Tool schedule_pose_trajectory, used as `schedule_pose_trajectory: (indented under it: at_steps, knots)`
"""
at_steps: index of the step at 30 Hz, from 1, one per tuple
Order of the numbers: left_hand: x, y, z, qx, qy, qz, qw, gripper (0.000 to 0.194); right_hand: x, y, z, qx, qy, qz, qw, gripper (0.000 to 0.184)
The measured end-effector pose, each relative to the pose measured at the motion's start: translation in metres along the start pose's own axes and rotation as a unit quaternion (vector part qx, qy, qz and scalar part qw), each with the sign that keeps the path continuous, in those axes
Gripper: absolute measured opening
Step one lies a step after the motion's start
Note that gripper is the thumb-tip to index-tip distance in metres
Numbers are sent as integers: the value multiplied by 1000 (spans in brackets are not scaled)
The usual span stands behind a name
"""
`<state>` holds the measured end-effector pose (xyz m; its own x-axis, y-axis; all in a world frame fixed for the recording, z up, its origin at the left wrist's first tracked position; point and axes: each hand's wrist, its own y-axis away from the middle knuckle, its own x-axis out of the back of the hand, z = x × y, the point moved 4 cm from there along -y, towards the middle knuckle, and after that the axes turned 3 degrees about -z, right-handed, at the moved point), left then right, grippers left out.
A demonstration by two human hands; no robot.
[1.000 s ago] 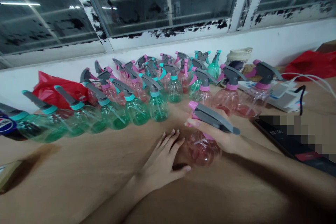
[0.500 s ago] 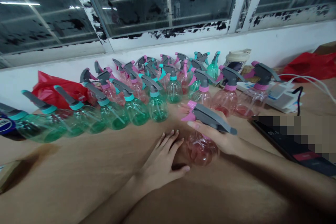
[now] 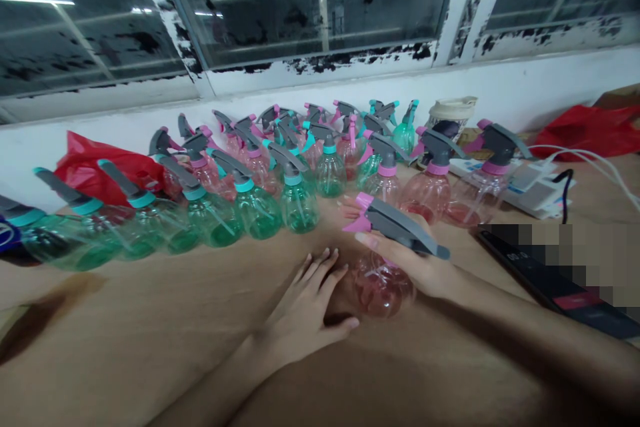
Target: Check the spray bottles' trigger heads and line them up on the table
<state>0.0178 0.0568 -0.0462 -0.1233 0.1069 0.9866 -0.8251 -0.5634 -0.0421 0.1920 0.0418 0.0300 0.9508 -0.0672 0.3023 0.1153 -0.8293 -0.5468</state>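
Observation:
My right hand [image 3: 417, 263] grips a pink spray bottle [image 3: 380, 283] by its neck, under the grey trigger head [image 3: 400, 230] with its pink nozzle. The bottle stands on the brown table [image 3: 150, 333]. My left hand [image 3: 305, 310] lies flat on the table just left of the bottle, fingers stretched out and thumb reaching toward its base.
Rows of green spray bottles [image 3: 255, 210] and pink spray bottles [image 3: 430, 190] stand along the white wall. A red plastic bag [image 3: 105, 163] lies at the left, another red bag [image 3: 595, 130] at the right. A white power strip [image 3: 525, 187] with cables and a dark phone [image 3: 550, 280] lie to the right.
The pink bottle in my right hand has shifted slightly away from me and to the left. My left hand has stayed flat beside it.

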Motion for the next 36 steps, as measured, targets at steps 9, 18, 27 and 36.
schedule_pose_trajectory:
  at_steps: [9,18,27,36]
  knots:
    - [0,0,-1,-1,-7,6,1000,73,0,0,3,-5,-8,-2,1000,13]
    - [0,1,0,-6,5,11,1000,72,-2,-2,8,-46,-29,-24,998,13]
    - [1,0,0,2,9,0,1000,72,-1,0,12,-77,-36,-4,996,18]
    - [2,-1,1,5,11,-2,1000,72,-1,0,7,-55,-42,-14,997,15]
